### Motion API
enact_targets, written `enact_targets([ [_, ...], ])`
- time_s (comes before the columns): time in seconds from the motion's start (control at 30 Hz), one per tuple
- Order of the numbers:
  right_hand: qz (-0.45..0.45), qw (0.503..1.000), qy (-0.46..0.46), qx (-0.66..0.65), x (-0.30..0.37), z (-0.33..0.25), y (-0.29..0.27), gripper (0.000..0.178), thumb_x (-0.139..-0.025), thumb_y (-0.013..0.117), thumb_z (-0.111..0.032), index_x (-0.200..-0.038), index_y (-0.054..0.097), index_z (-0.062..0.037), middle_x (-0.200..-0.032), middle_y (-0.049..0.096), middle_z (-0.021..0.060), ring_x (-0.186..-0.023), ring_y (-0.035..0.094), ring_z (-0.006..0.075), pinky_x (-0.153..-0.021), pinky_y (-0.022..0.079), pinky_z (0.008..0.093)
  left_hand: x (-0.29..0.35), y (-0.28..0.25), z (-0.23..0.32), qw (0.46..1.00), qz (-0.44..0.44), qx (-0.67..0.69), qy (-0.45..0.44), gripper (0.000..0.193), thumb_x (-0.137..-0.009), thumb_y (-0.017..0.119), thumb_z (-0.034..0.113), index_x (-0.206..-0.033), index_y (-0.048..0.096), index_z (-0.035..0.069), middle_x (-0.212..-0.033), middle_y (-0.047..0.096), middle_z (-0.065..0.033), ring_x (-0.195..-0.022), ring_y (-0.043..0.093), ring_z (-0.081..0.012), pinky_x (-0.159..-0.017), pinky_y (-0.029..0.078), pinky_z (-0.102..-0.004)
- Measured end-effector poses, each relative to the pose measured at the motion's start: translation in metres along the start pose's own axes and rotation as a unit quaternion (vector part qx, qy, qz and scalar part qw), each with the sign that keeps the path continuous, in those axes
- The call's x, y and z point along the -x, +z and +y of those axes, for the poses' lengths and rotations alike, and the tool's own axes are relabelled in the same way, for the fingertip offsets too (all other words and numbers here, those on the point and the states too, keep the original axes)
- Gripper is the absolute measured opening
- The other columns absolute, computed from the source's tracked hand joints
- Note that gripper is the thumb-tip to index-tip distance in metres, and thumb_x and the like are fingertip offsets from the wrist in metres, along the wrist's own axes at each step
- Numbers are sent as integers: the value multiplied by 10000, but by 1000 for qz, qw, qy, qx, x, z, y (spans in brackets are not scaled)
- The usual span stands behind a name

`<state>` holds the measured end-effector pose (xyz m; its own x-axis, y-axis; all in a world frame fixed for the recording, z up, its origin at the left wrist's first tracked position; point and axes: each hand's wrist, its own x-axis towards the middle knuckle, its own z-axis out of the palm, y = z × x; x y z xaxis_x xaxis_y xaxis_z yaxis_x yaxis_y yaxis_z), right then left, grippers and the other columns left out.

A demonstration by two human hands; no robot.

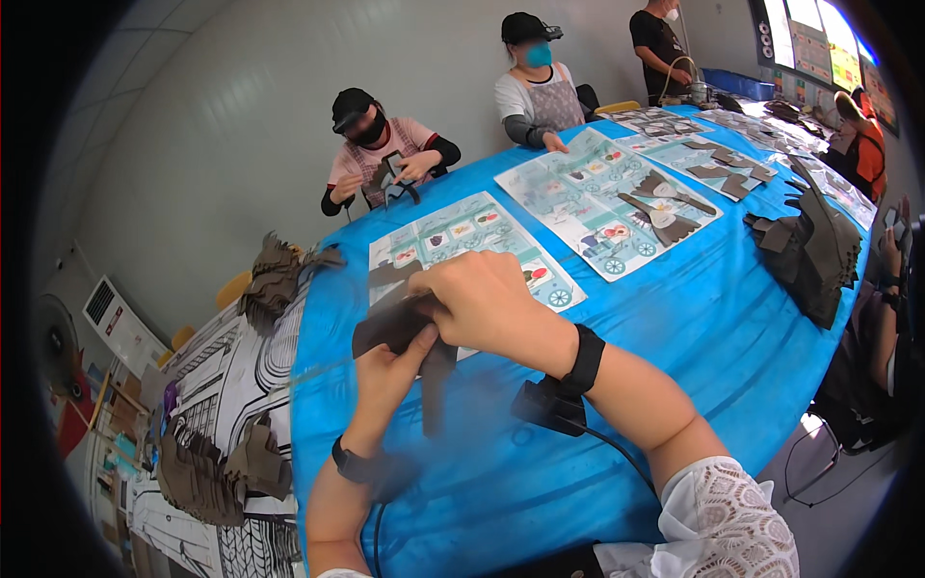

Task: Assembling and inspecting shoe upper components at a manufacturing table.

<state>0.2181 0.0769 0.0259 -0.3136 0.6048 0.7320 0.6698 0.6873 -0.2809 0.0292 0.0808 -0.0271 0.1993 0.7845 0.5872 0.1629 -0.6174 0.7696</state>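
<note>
Over the near part of the blue-covered table (540, 462), both my hands are closed on a dark grey-brown cut piece (378, 332) that looks like leather or cloth. My left hand (390, 376) pinches it from below, thumb upward. Bent over its upper edge, my right hand (482, 299) grips the same piece from above, its fingertips partly hidden. A narrow strip (436, 400) of the same colour hangs down between my hands; its join to the piece is blurred. Behind them lies a patterned sheet (453, 226), partly covered by my right hand and a dark piece (393, 277).
Stacks of dark cut pieces lie at the left (275, 284), the lower left (207, 472) and the right (809, 250). Another patterned sheet (578, 207) holds several pieces. Co-workers (385, 154) stand or sit along the far side. A cabled black box (549, 407) hangs by my right wrist.
</note>
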Motion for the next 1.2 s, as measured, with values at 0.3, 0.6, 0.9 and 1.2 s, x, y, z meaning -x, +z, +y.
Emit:
enact_targets([
  [0.3,27,998,-53,37,5,-3,6,137,-727,716,-158,-864,729,-170,-748,692,49,-678,684,289,-543,484,427,-4,-8,23,988,-13,-149,19,154,-853,712,56,-972,722,-41,-844,728,-65,-782,660,-96,-680,516,-247],
  [0.6,-10,999,18,-47,-5,3,-28,395,-862,659,-420,-1102,705,-110,-855,726,132,-800,705,328,-671,531,404,-7,-7,18,984,84,129,-91,366,-944,690,227,-1215,621,-8,-1154,656,-69,-1049,616,-140,-877,491,-288],
  [0.9,-178,848,164,-472,3,39,-18,633,-877,691,-544,-1179,659,12,-978,666,33,-844,569,104,-725,452,243,5,-36,18,914,155,305,-220,427,-1037,517,382,-1312,552,57,-1261,628,-62,-1137,615,-184,-947,496,-334],
  [1.2,-74,775,287,-558,17,38,24,481,-943,665,-345,-1304,582,-38,-1152,671,81,-976,660,148,-750,554,308,37,-42,21,948,54,186,-251,501,-987,598,401,-1353,502,73,-1234,628,-77,-1134,610,-163,-952,517,-359],
])
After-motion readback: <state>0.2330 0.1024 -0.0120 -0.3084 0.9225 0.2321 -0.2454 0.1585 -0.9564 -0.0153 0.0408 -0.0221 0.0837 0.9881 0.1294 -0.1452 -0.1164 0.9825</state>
